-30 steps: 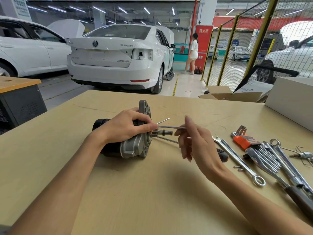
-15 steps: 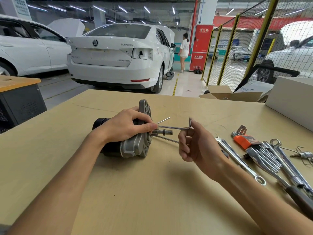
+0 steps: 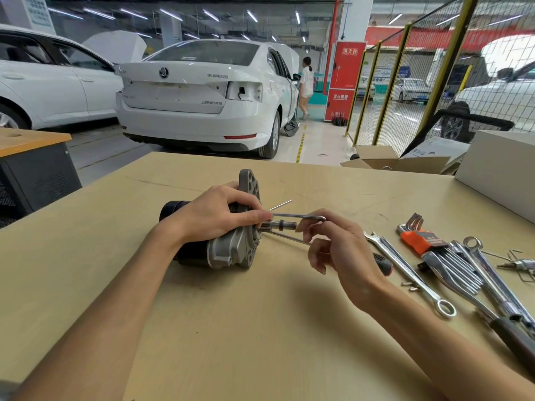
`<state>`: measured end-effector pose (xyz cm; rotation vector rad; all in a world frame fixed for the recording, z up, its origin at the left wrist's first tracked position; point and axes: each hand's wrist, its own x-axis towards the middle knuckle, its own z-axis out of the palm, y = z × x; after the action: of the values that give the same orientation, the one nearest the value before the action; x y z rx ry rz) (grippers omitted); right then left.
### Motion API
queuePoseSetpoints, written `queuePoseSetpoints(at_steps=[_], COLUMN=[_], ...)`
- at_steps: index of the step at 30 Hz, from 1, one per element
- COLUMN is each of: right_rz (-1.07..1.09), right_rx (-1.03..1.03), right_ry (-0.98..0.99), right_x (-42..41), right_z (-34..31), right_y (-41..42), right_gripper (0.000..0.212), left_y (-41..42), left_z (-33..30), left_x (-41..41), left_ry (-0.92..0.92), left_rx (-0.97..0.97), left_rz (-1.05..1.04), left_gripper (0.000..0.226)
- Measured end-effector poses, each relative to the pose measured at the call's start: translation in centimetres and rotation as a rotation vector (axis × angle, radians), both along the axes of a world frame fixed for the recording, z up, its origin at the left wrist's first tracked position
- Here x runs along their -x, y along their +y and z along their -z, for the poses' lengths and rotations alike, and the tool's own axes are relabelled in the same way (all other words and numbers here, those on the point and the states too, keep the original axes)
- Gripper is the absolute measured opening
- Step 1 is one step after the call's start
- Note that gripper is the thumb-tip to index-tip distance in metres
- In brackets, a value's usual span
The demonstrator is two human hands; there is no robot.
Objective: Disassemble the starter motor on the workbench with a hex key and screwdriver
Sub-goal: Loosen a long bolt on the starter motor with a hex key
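The starter motor [image 3: 220, 235] lies on its side on the table [image 3: 260, 342], near the middle, flange facing my right so the bolt heads are easy to reach. My left hand [image 3: 214, 215] wraps over the housing and presses it down, fingers curled around the flange, so the body cannot roll while I turn a fastener. My right hand [image 3: 327, 244] pinches the short bend of the hex key [image 3: 301, 217], whose long arm runs level into the flange just above the protruding shaft [image 3: 282, 226]; holding the short end gives quick spinning, I judge, rather than leverage. The spare keys in their orange holder [image 3: 419, 241] and the wrenches [image 3: 405, 273] lie to my right, within reach.
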<state>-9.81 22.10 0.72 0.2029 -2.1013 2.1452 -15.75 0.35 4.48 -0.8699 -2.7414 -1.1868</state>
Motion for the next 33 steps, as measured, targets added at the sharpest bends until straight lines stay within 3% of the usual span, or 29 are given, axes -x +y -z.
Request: queuePoseSetpoints(at_steps=[5,15,19,26,29,33], right_rz=[0.071,-0.022,-0.004,0.186,0.212,0.108], right_rx=[0.014,0.275,0.131,-0.333,-0.319,-0.083], right_ry=[-0.118,-0.298,-0.195,0.27,0.254,0.088], right_x=[0.21,0.26,0.16,0.03,0.0,-0.17], right_z=[0.13,-0.38,-0.29,0.36,0.3,-0.03], right_y=[0.02,0.05,0.07,-0.04,-0.14,-0.24], right_gripper=[0.027,0.054,0.047,0.037,0.033,0.057], left_y=[0.05,-0.15,-0.17,-0.1,-0.09,-0.12], left_z=[-0.04,0.15,0.22,0.23,0.19,0.22], left_x=[-0.09,0.11,0.29,0.31,0.29,0.28], left_ry=[-0.002,0.02,0.015,0.019,0.027,0.033], left_rx=[0.001,0.004,0.005,0.016,0.019,0.022], left_rz=[0.002,0.004,0.006,0.007,0.002,0.004], left_gripper=[0.018,0.021,0.024,0.027,0.025,0.023])
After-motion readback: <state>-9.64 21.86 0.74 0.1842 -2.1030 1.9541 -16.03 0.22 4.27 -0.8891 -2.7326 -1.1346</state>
